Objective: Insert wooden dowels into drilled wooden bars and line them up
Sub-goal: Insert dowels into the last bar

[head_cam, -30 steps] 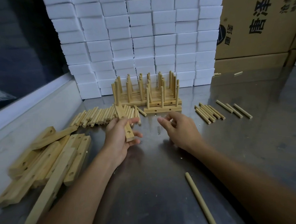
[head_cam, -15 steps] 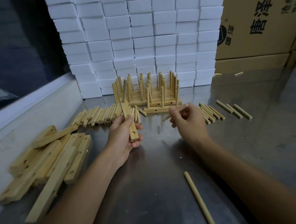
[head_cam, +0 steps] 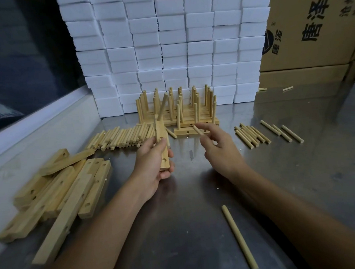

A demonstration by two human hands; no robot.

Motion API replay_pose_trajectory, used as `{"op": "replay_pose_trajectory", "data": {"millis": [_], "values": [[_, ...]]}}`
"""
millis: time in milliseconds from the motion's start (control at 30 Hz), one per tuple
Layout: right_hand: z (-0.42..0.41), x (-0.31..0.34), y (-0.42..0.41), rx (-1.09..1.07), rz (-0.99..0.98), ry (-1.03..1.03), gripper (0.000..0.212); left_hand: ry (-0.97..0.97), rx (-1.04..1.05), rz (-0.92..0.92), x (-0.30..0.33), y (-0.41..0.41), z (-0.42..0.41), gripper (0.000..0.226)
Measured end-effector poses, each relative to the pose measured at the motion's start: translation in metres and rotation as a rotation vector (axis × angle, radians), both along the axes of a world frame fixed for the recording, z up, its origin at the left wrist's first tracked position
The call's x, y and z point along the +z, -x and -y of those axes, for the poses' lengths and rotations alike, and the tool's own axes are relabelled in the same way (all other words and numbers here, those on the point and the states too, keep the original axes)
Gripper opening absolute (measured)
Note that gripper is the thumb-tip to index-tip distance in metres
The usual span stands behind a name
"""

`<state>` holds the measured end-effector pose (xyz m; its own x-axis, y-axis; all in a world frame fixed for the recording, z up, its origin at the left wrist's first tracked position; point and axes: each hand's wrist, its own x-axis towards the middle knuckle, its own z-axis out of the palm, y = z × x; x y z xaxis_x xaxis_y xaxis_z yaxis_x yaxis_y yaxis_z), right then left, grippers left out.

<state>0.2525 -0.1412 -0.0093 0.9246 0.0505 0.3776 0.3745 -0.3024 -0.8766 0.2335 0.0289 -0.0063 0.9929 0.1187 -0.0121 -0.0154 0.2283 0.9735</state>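
My left hand [head_cam: 153, 163] is shut on a drilled wooden bar [head_cam: 162, 150], held lengthwise and pointing away from me. One dowel [head_cam: 163, 106] stands tilted in the bar's far hole, and two nearer holes show empty. My right hand [head_cam: 219, 150] pinches a short dowel [head_cam: 198, 130] between thumb and fingertips, a little to the right of the bar and apart from it. Behind both hands, finished bars with upright dowels [head_cam: 177, 113] stand in rows on the metal table [head_cam: 301, 178].
Loose dowels lie in a pile at the left [head_cam: 122, 136] and a group at the right [head_cam: 253, 135]. A longer dowel [head_cam: 239, 237] lies in front. Drilled bars [head_cam: 56, 191] are heaped at the left. White foam blocks [head_cam: 166, 51] and cardboard boxes [head_cam: 312, 30] stand behind.
A dowel now stands in the far hole of the bar in my left hand. My right hand went to the right-hand dowels and came back holding one.
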Motion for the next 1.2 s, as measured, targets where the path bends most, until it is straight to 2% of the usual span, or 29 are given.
{"op": "replay_pose_trajectory", "data": {"millis": [133,233,500,833,1033,1200], "values": [[-0.001,0.000,0.002,-0.037,0.150,0.058,0.014,-0.011,-0.016,0.008,-0.001,0.000,0.008,0.012],[-0.004,0.001,0.004,-0.030,0.184,0.063,0.010,0.021,-0.081,0.005,-0.003,0.002,0.012,0.013],[-0.011,0.006,0.010,0.012,0.244,0.234,0.016,-0.011,-0.120,0.036,-0.004,0.003,0.013,0.017],[-0.003,0.023,0.012,0.012,0.526,0.642,0.019,-0.185,-0.050,0.111,-0.009,0.006,0.019,0.019],[-0.004,0.023,0.013,0.039,0.532,0.704,0.023,-0.280,-0.016,0.177,-0.011,0.007,0.020,0.028],[-0.004,0.024,0.015,0.036,0.557,0.698,0.022,-0.384,-0.006,0.233,-0.014,0.007,0.020,0.027]]}}
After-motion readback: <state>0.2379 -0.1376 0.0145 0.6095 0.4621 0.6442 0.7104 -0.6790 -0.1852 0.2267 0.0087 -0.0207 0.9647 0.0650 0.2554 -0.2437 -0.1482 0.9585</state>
